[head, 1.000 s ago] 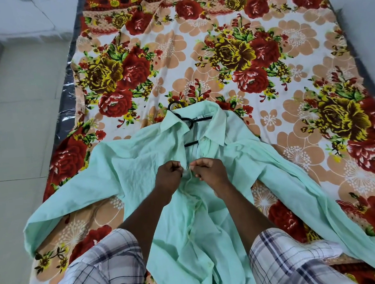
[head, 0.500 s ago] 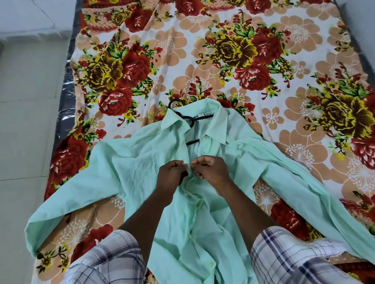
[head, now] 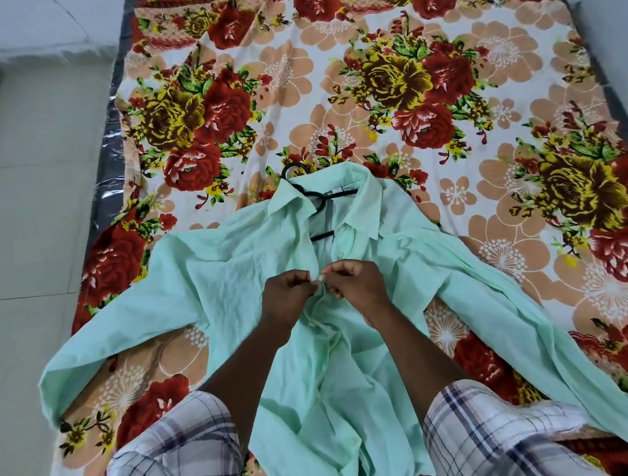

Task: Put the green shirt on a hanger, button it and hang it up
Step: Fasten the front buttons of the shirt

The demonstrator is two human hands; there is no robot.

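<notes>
The mint-green shirt (head: 233, 278) lies face up on the floral bedsheet (head: 386, 82), sleeves spread to both sides. A black hanger (head: 315, 200) sits inside its collar, hook poking out toward the upper left. My left hand (head: 287, 296) and my right hand (head: 357, 283) meet at the shirt's front opening, a little below the collar. Each pinches one edge of the placket between fingertips, and a small pale button shows between them. Below my hands the front of the shirt is bunched and wrinkled.
The sheet covers a mattress on the floor, with pale tiles (head: 23, 242) to the left and a white wall at the right. My knees in checked shorts (head: 179, 458) frame the shirt's lower part at the bottom edge.
Both hands have shifted slightly up the placket toward the collar, staying pinched together on the shirt's front edges. The shirt and hanger lie as before.
</notes>
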